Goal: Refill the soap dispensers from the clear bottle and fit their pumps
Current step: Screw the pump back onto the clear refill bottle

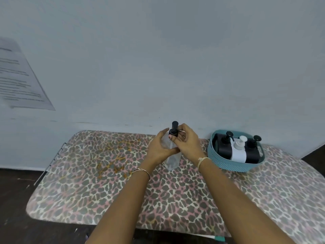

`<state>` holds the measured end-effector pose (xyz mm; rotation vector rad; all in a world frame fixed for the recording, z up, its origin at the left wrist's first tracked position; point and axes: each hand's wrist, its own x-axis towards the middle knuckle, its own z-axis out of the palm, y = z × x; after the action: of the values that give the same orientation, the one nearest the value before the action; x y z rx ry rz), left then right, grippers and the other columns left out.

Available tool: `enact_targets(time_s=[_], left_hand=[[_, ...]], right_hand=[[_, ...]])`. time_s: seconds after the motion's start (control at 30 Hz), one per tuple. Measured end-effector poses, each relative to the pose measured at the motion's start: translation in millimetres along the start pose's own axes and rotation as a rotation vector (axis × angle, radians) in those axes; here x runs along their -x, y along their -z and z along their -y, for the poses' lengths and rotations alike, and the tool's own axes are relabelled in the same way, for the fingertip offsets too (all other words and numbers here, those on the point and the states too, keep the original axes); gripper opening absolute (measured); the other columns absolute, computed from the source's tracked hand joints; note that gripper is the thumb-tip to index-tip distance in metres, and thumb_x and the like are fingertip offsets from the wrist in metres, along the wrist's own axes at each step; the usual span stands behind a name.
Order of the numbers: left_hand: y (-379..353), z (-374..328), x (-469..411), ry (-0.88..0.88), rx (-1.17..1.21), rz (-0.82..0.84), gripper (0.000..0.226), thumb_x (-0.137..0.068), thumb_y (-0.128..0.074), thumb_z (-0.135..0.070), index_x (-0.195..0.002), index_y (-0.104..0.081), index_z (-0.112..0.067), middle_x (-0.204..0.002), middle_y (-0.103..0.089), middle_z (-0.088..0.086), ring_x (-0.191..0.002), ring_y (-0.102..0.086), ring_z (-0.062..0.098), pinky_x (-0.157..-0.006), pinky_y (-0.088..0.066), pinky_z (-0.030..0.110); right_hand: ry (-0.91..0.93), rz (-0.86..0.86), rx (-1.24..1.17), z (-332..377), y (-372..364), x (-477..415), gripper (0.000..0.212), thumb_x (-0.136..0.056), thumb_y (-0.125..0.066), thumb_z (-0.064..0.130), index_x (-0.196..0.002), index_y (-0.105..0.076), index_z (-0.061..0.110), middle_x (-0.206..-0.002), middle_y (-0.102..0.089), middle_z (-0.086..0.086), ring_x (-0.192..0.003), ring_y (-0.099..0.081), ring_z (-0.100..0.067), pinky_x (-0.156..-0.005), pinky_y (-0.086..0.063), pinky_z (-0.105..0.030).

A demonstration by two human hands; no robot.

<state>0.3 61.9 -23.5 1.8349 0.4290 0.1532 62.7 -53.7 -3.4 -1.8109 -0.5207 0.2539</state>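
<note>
A printed paper sheet (21,76) hangs on the pale wall at far left. On the leopard-print padded board (105,191) stands a clear plastic bottle (173,161), upright near the back edge. The left hand (159,148), forearm reaching forward, wraps its curled fingers round the bottle's body. The right hand (189,142) curls over from the other side and pinches the black pump (174,128) at the bottle's neck. Just right, a teal perforated plastic basket (213,155) holds two black dispensers (222,147) flanking a white dispenser (238,152), pumps fitted.
</note>
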Motion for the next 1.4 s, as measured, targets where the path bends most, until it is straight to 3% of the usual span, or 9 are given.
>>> enact_targets(time_s=[0.2, 0.43, 0.57, 0.8, 0.93, 1.03, 1.13, 1.27, 1.4], left_hand=[[-1, -12, 6, 0.081, 0.066, 0.013, 0.081, -0.073, -0.084, -0.015, -0.142, -0.044, -0.023, -0.132, -0.049, -0.009, -0.122, -0.041, 0.005, -0.098, -0.035, 0.019], [-3, -11, 0, 0.121, 0.07, -0.002, 0.075, -0.071, -0.085, -0.012, -0.134, -0.048, -0.028, -0.138, -0.051, -0.003, -0.133, -0.043, 0.019, -0.109, -0.04, 0.041], [-1, -13, -4, 0.123, 0.033, -0.005, 0.075, -0.074, -0.082, -0.01, -0.139, -0.046, -0.021, -0.14, -0.048, -0.002, -0.128, -0.041, 0.012, -0.108, -0.035, 0.03], [-2, -18, -10, 0.159, -0.043, -0.01, 0.086, -0.066, -0.087, -0.019, -0.142, -0.047, -0.018, -0.14, -0.051, -0.002, -0.13, -0.046, 0.015, -0.102, -0.038, 0.024], [-1, -19, -10, 0.169, -0.025, -0.018, 0.084, -0.067, -0.086, -0.013, -0.141, -0.047, -0.016, -0.14, -0.051, 0.0, -0.131, -0.045, 0.016, -0.098, -0.037, 0.022], [0, -19, -13, 0.175, -0.022, -0.008, 0.082, -0.069, -0.084, -0.013, -0.142, -0.046, -0.015, -0.14, -0.051, 0.001, -0.131, -0.046, 0.017, -0.103, -0.04, 0.027], [0, -18, -15, 0.169, -0.025, 0.004, 0.09, -0.059, -0.084, -0.033, -0.141, -0.047, -0.017, -0.138, -0.052, -0.001, -0.128, -0.049, 0.017, -0.108, -0.043, 0.038], [1, -13, -15, 0.163, -0.021, 0.014, 0.098, -0.051, -0.083, -0.042, -0.14, -0.048, -0.02, -0.139, -0.052, -0.004, -0.128, -0.049, 0.018, -0.105, -0.046, 0.041], [2, -8, -15, 0.142, -0.018, 0.036, 0.087, -0.063, -0.086, -0.03, -0.141, -0.048, -0.021, -0.14, -0.051, -0.004, -0.128, -0.049, 0.019, -0.105, -0.046, 0.037]], right_hand=[[-0.047, -0.053, 0.075, 5, 4, -3, 0.032, -0.077, -0.08, 0.015, -0.085, -0.049, 0.019, -0.092, -0.063, -0.003, -0.089, -0.062, -0.015, -0.077, -0.054, -0.024], [-0.032, 0.146, 0.01, 3, 6, -3, 0.046, -0.089, -0.067, 0.016, -0.127, -0.045, 0.029, -0.128, -0.051, 0.006, -0.119, -0.048, -0.005, -0.101, -0.04, -0.022], [0.017, 0.147, 0.153, 4, 6, 2, 0.033, -0.1, -0.047, 0.016, -0.133, -0.048, 0.019, -0.127, -0.052, 0.002, -0.116, -0.047, -0.007, -0.101, -0.037, -0.023], [-0.057, -0.045, 0.069, -2, 1, -3, 0.024, -0.089, -0.067, 0.018, -0.109, -0.055, 0.016, -0.109, -0.062, 0.0, -0.106, -0.058, -0.014, -0.096, -0.049, -0.034], [-0.091, -0.122, 0.095, 0, 0, -3, 0.046, -0.076, -0.079, 0.025, -0.109, -0.048, 0.015, -0.112, -0.053, 0.003, -0.103, -0.055, -0.011, -0.091, -0.049, -0.029], [0.006, -0.04, 0.151, 2, -4, 3, 0.049, -0.091, -0.064, 0.024, -0.134, -0.042, 0.017, -0.131, -0.043, 0.004, -0.115, -0.047, -0.005, -0.1, -0.038, -0.017], [0.078, -0.036, 0.243, 2, -6, 7, 0.038, -0.1, -0.046, 0.017, -0.137, -0.044, 0.012, -0.136, -0.041, 0.0, -0.112, -0.039, 0.004, -0.097, -0.027, 0.001], [0.006, -0.202, 0.155, 2, -11, 4, 0.034, -0.089, -0.066, 0.018, -0.117, -0.047, 0.016, -0.114, -0.044, 0.003, -0.105, -0.05, -0.008, -0.098, -0.046, -0.026], [-0.011, -0.186, 0.136, 0, -13, 7, 0.042, -0.088, -0.067, 0.024, -0.122, -0.042, 0.018, -0.12, -0.044, 0.004, -0.112, -0.05, -0.009, -0.1, -0.046, -0.028]])
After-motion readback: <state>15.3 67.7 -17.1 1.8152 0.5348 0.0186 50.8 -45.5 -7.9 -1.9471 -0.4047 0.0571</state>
